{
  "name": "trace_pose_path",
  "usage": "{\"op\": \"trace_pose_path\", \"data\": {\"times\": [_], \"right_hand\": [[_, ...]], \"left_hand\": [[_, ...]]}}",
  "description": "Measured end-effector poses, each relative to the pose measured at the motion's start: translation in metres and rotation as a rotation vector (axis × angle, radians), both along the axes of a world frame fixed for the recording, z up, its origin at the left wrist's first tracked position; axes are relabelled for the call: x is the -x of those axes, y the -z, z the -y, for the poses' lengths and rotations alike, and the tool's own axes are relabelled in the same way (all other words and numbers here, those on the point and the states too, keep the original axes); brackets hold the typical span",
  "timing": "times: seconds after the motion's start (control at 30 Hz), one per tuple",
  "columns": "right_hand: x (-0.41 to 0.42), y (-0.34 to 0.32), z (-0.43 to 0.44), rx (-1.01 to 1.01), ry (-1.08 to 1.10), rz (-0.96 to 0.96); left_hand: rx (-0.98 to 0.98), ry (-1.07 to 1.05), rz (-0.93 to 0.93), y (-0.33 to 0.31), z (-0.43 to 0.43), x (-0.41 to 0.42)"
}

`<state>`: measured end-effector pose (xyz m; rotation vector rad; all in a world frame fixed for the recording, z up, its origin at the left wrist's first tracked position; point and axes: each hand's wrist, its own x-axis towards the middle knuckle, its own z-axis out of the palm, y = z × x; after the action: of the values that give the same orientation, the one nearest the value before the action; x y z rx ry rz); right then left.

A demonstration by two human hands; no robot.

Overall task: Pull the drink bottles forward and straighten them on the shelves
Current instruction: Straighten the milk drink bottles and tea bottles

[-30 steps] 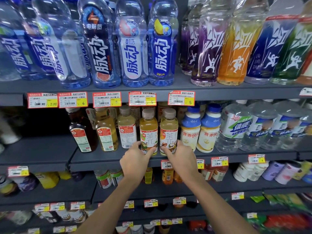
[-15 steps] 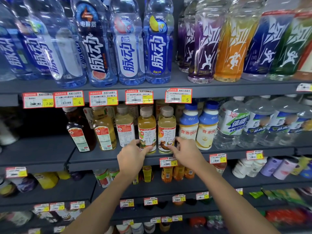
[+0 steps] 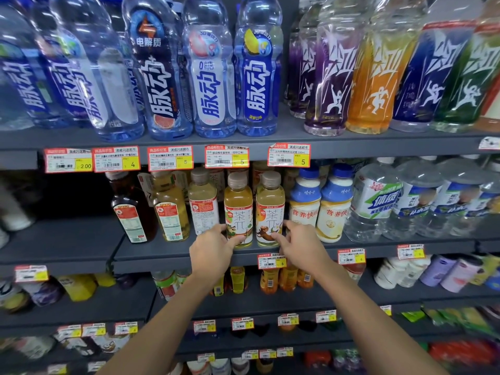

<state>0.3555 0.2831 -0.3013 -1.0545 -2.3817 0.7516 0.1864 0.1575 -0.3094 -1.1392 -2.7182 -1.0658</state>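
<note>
Two yellow tea bottles with white labels stand side by side at the front of the middle shelf (image 3: 173, 255). My left hand (image 3: 212, 249) wraps the base of the left tea bottle (image 3: 239, 207), thumb across the front. My right hand (image 3: 300, 244) holds the lower part of the right tea bottle (image 3: 270, 204) from its right side, fingertips on the label. Both bottles are upright with labels facing me. More bottles of the same kind stand behind them, partly hidden.
Left of the pair stand a pale tea bottle (image 3: 203, 204), an amber bottle (image 3: 169, 209) and a dark bottle (image 3: 131, 209), all turned askew. Blue-capped milk drinks (image 3: 304, 204) touch on the right. Large sports drinks (image 3: 208, 69) fill the shelf above.
My right hand has shifted from the left of its bottle's base to its right side. My left hand stays on the left bottle. The view has dipped slightly.
</note>
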Motion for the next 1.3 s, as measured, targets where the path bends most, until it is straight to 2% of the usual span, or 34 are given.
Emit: {"op": "trace_pose_path", "data": {"times": [0.4, 0.67, 1.17, 1.3], "right_hand": [[0.004, 0.004, -0.004, -0.053, 0.029, 0.035], [0.010, 0.007, 0.002, -0.134, 0.067, -0.019], [0.009, 0.001, 0.012, -0.185, 0.118, 0.101], [0.005, 0.008, 0.018, -0.185, 0.160, 0.057]], "left_hand": [[-0.028, 0.036, 0.018, 0.003, -0.001, 0.006], [-0.034, 0.043, 0.020, 0.003, -0.002, 0.008], [0.049, 0.023, -0.061, -0.005, 0.004, -0.003], [-0.013, 0.005, -0.044, -0.004, 0.011, -0.001]]}}
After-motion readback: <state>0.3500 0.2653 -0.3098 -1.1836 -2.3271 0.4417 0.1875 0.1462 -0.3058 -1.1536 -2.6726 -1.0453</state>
